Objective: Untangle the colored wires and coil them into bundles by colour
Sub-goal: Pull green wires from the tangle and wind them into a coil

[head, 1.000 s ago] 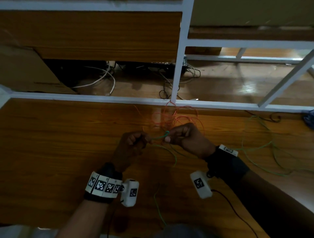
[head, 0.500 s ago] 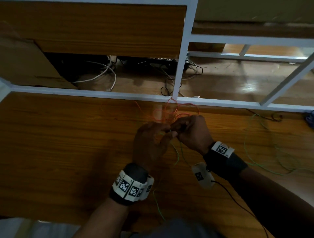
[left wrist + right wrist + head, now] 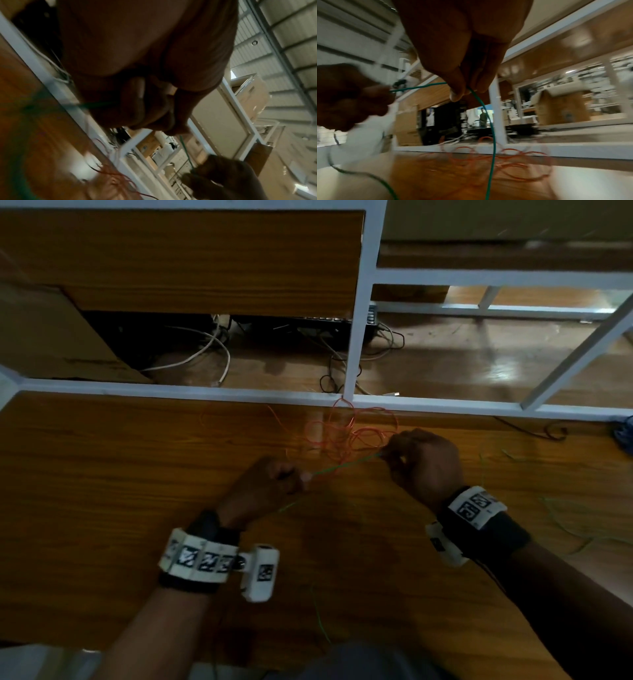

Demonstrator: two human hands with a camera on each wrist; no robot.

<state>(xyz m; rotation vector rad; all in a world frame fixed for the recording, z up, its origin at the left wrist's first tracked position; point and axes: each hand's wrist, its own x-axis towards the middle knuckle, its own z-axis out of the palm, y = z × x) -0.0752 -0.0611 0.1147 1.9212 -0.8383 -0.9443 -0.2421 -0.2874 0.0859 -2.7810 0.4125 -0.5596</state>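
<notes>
Fists [image 3: 263, 487] [image 3: 423, 463] hide pinched green wire [image 3: 346, 465] ends.

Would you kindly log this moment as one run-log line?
left hand: pinches green wire | right hand: pinches same wire | orange wires: tangled on table

Both forearms reached forward over the counter, each wrist wrapped in a marker band. The left hand [image 3: 263, 484] was curled into a loose fist, thumb and forefinger pinched together. The right hand [image 3: 423, 462], apart from it and nearer the counter's far edge, was likewise curled, its fingertips [image 3: 456, 93] pinched shut, pointing down.
</notes>
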